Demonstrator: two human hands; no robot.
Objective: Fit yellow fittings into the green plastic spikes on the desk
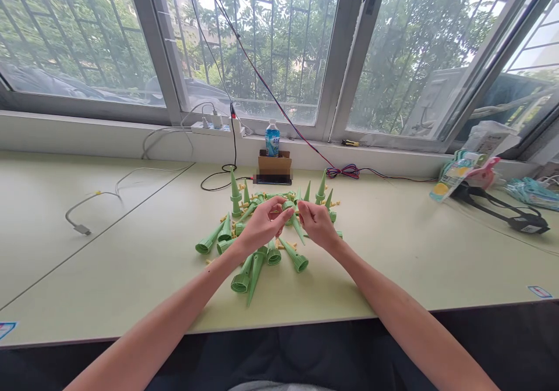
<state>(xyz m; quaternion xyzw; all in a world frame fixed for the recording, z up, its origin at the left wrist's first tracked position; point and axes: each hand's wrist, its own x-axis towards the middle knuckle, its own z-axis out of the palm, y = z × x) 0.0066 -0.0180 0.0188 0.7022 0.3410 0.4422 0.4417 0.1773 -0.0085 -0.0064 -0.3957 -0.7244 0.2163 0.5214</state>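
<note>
A heap of green plastic cone spikes [257, 257] and small yellow pieces [243, 203] lies on the pale green table [131, 263]. Above the heap my left hand [261, 225] and my right hand [318, 223] meet, both closed around one green cone spike [293, 216] held between them, its tip pointing down and toward me. My left fingers pinch its wide end; my right fingers grip close beside it. Several spikes stand upright at the back of the heap [234, 193].
A water bottle [272, 138] stands on a cardboard box [274, 164] by the window sill, with a dark phone [273, 178] in front. Cables and a power strip [213, 127] lie at the back left. Packets and a black strap [502, 210] sit at right.
</note>
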